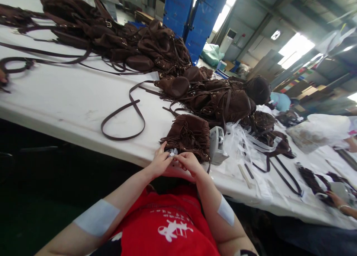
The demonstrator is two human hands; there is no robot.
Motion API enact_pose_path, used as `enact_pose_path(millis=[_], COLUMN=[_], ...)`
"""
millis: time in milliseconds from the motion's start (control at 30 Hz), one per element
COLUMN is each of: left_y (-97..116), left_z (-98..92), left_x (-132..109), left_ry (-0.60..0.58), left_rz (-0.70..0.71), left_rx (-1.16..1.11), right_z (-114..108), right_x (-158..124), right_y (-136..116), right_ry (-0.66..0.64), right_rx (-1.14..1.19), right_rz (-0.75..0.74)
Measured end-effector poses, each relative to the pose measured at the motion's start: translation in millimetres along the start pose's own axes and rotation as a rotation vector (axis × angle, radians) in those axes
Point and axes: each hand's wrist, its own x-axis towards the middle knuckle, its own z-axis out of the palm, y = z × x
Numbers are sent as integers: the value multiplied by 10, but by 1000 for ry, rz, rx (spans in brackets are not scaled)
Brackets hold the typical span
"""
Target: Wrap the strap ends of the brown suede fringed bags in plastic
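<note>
A dark brown fringed bag [189, 131] lies at the table's near edge, in front of me. My left hand [160, 161] is at the bag's near left corner, forefinger along its edge and thumb bent inward. Between the fingertips of both hands shows a small whitish piece [172, 152], too small to name exactly. My right hand [190, 162] is closed in a pinch against it from the right. A grey-white device [218, 146] stands just right of the bag. The bag's near edge is partly hidden by my hands.
Brown bags are heaped along the white table [72, 96]. A looped brown strap [122, 111] lies left of my bag. White strips [240, 141] spread to the right. Other people's hands show at the far left and at the right, one hand [338, 201] near dark pieces.
</note>
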Motion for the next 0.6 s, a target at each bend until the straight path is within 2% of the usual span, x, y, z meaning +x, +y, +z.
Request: enact_pose_path(millis=[167, 367, 467, 600], left_y=[-19, -105, -114, -106], left_z=[-3, -48, -31, 13], left_x=[-10, 4, 22, 58], left_ry=[0, -44, 8, 80], left_rz=[-10, 11, 44, 10], left_rx=[-49, -153, -137, -208], right_z=[-1, 14, 36, 63], right_x=[19, 50, 76, 86], right_y=[23, 81, 87, 54], right_ry=[14, -14, -1, -13], right_rx=[-86, -108, -121, -115], right_rz=[39, -9, 8, 52])
